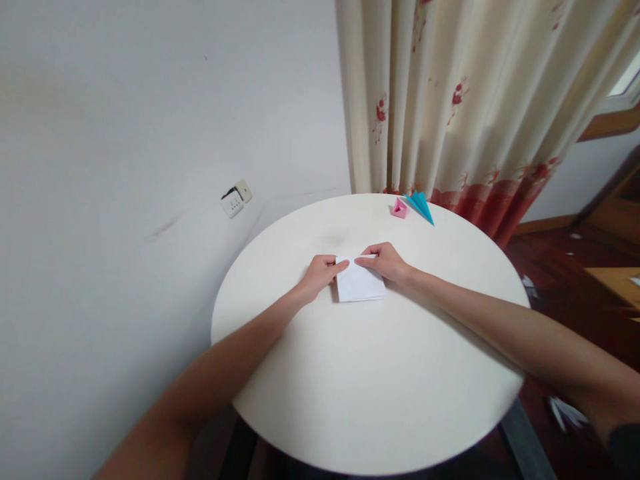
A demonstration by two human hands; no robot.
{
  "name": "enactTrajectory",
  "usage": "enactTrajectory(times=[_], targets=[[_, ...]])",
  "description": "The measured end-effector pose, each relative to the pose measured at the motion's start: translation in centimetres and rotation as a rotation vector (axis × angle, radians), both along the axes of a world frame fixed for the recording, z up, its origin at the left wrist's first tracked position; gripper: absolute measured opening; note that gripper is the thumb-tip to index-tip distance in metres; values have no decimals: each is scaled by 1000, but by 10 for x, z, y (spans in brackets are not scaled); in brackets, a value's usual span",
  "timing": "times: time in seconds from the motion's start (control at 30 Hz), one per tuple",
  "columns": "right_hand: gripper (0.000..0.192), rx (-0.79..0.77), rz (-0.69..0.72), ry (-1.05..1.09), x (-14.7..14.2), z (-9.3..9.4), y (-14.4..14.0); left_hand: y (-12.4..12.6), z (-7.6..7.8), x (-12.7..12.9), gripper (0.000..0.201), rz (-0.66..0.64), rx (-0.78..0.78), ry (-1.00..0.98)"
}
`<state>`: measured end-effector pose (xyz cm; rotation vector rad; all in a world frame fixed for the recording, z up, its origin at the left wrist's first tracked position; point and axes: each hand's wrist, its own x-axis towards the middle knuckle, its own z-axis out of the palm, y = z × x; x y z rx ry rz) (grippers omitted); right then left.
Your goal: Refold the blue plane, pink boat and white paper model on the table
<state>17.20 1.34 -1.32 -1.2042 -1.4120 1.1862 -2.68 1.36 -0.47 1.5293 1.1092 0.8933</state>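
Note:
A folded sheet of white paper (pixel 360 285) is held just over the middle of the round white table (pixel 380 393). My left hand (pixel 321 275) pinches its upper left edge, thumb on the front face and fingers behind. At the upper right edge, my right hand (pixel 386 262) grips the same paper in a like pinch. The two thumbs nearly meet along the top edge. Layers show at the paper's lower edge, so it is folded at least once. The fingers behind the paper are partly hidden.
Near the table's far edge lie a small pink folded-paper piece (pixel 399 208) and a blue paper plane (pixel 421 206). A curtain (pixel 450 100) hangs behind them. The wall (pixel 125 200) with a socket (pixel 233 203) stands close on the left. White papers (pixel 569 412) lie on the floor at right.

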Motion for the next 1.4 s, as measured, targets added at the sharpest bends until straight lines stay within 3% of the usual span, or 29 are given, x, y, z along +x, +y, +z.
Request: enactTrajectory(times=[0.17,0.33,0.5,0.7,0.9,1.03,1.13,1.4], targets=[[28,31,-68,-49,1,3,-1,-3,2,1,42,-108,-36,62],[40,40,-121,-63,2,2,1,0,0,2,45,4,4,13],[38,6,-74,109,2,0,2,8,-7,0,54,146,9,-83],[33,-16,-127,121,2,5,2,12,-11,-2,58,193,61,-191],[22,20,-113,126,2,-2,7,10,-8,-1,54,149,42,-210],[17,29,-124,150,2,-5,11,4,-6,1,64,68,-7,-154],[19,48,-148,145,3,-2,11,2,-7,2,55,42,-4,-125],[22,-25,-102,119,5,6,4,8,-8,0,48,255,116,-200]])
